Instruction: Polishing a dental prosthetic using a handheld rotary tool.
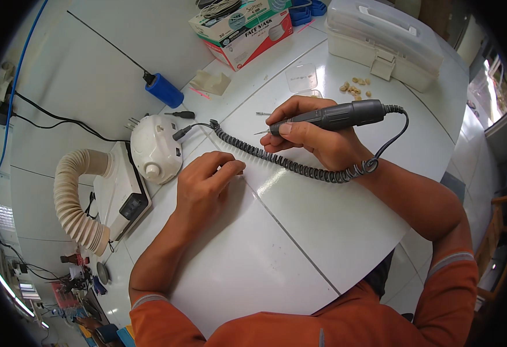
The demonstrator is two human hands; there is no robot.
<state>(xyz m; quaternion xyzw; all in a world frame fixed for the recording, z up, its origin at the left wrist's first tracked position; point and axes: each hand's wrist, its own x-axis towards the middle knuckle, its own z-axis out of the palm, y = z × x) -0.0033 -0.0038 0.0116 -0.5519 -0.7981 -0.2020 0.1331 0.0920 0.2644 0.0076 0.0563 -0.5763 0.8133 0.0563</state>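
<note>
My right hand (317, 136) grips a dark grey rotary handpiece (337, 115), held level with its thin bit pointing left. A black coiled cord (282, 162) runs from the tool's rear, loops under my wrist and leads to a white rounded control unit (155, 147). My left hand (207, 182) rests on the white table (276, 248) with fingers curled, fingertips pinched near the cord. Whether it holds something small is hidden.
A white box with a beige ribbed suction hose (74, 202) sits at the left. A clear plastic case (384, 37), stacked cardboard boxes (245, 26), a blue cylinder (164, 89), small tan pieces (355, 87) and a loose bit (263, 113) lie at the far side.
</note>
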